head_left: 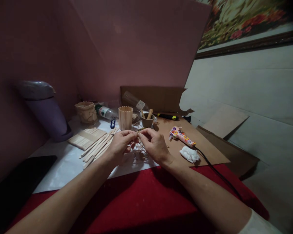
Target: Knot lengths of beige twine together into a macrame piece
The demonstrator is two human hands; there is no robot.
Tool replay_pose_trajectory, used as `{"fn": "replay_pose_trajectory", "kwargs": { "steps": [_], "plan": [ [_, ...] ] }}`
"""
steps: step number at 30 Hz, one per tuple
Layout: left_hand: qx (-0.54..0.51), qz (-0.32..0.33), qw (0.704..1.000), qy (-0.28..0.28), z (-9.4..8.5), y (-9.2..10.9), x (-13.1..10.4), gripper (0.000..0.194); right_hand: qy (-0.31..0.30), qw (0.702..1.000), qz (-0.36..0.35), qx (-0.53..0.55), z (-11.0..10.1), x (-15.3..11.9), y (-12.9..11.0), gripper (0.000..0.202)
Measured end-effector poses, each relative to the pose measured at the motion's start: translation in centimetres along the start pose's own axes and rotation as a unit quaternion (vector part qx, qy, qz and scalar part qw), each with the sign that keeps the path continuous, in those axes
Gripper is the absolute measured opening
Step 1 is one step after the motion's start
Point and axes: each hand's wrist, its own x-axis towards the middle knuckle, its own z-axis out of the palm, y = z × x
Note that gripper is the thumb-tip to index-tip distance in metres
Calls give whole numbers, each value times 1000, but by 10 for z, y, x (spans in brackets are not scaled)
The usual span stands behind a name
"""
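My left hand [119, 144] and my right hand [155, 145] meet over the middle of the table, fingertips pinched together on thin, light-brown twine [142, 150]. Loose strands hang and lie tangled below and between the hands. The exact pinch point is partly hidden by the fingers. Just behind the hands stands an upright cup made of wooden craft sticks [125, 119]. Loose craft sticks [99, 148] lie fanned out beside my left hand, next to a banded bundle of sticks [86, 137].
A patterned glue gun [182, 136] with a black cord lies right on cardboard [210, 149], near a white wad [189, 154]. Behind are a small pot [147, 122], a yellow-black cutter [168, 116], plastic bottles [106, 112] and a round container [86, 113]. A purple tumbler [47, 113] stands left.
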Motion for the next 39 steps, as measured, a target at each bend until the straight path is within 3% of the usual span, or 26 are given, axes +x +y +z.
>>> {"fn": "replay_pose_trajectory", "kwargs": {
  "steps": [10, 39],
  "plan": [
    [33, 34, 999, 14, -1, -4, 3, 24, -8, 1000, 13, -16, 0, -1, -1, 18],
    [33, 15, 999, 38, 1, 2, -1, 19, -10, 998, -40, -40, 1, -2, 2, 13]
  ]
}}
